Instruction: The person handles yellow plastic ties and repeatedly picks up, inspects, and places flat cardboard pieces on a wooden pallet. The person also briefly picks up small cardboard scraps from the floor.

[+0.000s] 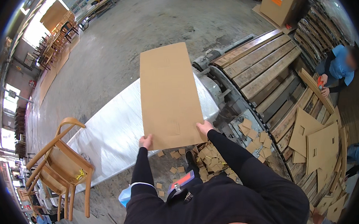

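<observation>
A large flat cardboard sheet (pixel 170 92) is held out in front of me over a table wrapped in clear plastic film (pixel 107 120). My left hand (pixel 146 142) grips its near left corner, fingers closed on the edge. On the opposite side, my right hand (pixel 205 128) pinches the right edge close to the near corner. The sheet hides the middle of the wrapped table. A wooden chair (pixel 60 167) with a curved back lies tipped over at the table's left end.
A slatted wooden conveyor (pixel 262 63) runs along my right, with cut cardboard pieces (pixel 321 145) on it. Small cardboard squares (pixel 210 157) litter the floor by my foot. Across the conveyor, a person in blue (pixel 341 65) holds an orange tool. A large carton (pixel 279 3) stands far right.
</observation>
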The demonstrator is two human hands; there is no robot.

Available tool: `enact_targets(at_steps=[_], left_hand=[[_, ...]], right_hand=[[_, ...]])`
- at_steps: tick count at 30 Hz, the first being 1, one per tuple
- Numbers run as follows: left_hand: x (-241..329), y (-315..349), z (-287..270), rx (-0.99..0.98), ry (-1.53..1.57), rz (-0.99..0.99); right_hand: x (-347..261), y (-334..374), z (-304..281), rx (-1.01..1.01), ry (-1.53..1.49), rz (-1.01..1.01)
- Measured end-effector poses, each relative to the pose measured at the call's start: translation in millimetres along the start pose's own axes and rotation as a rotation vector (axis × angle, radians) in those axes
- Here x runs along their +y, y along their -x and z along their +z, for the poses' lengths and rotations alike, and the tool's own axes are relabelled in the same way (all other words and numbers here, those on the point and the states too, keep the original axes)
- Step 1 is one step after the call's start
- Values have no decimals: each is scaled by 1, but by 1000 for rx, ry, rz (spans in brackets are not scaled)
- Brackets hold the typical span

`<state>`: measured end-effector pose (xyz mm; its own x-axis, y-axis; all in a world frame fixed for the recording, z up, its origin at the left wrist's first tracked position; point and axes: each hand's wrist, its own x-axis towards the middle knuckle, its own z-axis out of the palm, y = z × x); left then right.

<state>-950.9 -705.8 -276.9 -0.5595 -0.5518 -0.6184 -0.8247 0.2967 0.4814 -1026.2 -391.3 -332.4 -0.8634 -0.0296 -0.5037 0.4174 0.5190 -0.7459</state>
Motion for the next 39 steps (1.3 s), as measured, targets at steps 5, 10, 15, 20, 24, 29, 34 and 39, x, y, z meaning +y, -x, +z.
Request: enact_targets(at_steps=[5, 10, 15, 20, 24, 29, 34, 39], left_hand=[[-11, -13, 5, 265, -48, 169], [-2, 0, -17, 266, -78, 119], [12, 26, -27, 456, -89, 79], [0, 43, -24, 625, -54, 92], [-10, 65, -22, 283, 390, 199], [-8, 128, -17, 377, 191, 575], [28, 152, -2, 396, -73, 806], [79, 149, 70, 421, -10, 1090]], right_hand=[[-28, 14, 9, 91, 36, 112], [-48, 33, -6, 11, -3, -47], [-50, 53, -14, 59, 115, -87], [-39, 69, -27, -22, -300, 108], [-18, 103, -56, -442, -467, 212], [21, 170, -109, -608, -989, 47], [61, 218, -149, -438, -1023, -203], [96, 257, -195, -70, -1198, -232]])
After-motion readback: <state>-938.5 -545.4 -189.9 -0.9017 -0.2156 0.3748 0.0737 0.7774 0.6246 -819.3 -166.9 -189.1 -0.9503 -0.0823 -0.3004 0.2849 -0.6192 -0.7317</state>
